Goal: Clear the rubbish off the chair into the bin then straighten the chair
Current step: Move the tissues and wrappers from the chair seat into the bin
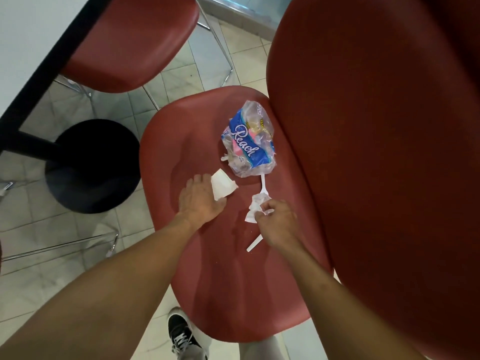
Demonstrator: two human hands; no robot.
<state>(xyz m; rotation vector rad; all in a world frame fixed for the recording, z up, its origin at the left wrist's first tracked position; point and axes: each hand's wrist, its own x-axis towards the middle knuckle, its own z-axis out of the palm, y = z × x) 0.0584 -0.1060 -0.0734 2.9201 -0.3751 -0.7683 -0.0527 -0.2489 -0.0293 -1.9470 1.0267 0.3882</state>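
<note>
The floor (205, 53) is pale square tile with dark grout, and a low metal strip runs along the foot of the wall at the top of the view. A red moulded chair (207, 268) fills the middle, its seat smooth and glossy, its tall backrest rising on the right and taking up that whole side. A second red chair (130, 45) stands beyond it at upper left, tucked under the white, dark-edged table (31, 35), with chrome legs showing below. The table's black post runs down to a round black base (93, 165) on the tiles just left of the seat. On the seat lies the rubbish: a crumpled clear wrapper (248, 141) printed in blue with the word "Reach" sits toward the back, close to the backrest; a white plastic fork (262, 181) lies just below it, its head partly under a scrap of crumpled tissue (255, 206); another white plastic handle (254, 242) pokes out from beneath the right hand. The left hand (200, 201) rests palm down on the seat, its fingers curled round a crushed white paper cup (222, 188). The right hand (278, 222) pinches the tissue between fingertips and thumb. A black-and-white shoe (181, 331) and grey trouser legs show at the front edge of the seat.
</note>
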